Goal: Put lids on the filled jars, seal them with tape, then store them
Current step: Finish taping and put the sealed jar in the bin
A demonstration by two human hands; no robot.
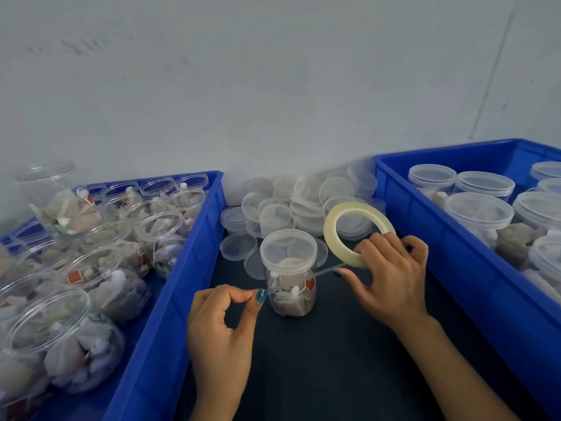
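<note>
A clear filled jar [290, 287] with a clear lid on it stands upright on the dark table between my hands. My right hand [391, 278] grips a pale roll of tape [340, 229], held just right of the jar. A strip of tape [329, 269] runs from the roll across the front of the jar. My left hand [224, 326] pinches the free end of that strip at the jar's left side.
A blue bin [182, 275] on the left holds several filled jars without lids. A blue bin [431, 238] on the right holds several lidded jars. A heap of loose clear lids [297, 202] lies behind the jar by the wall.
</note>
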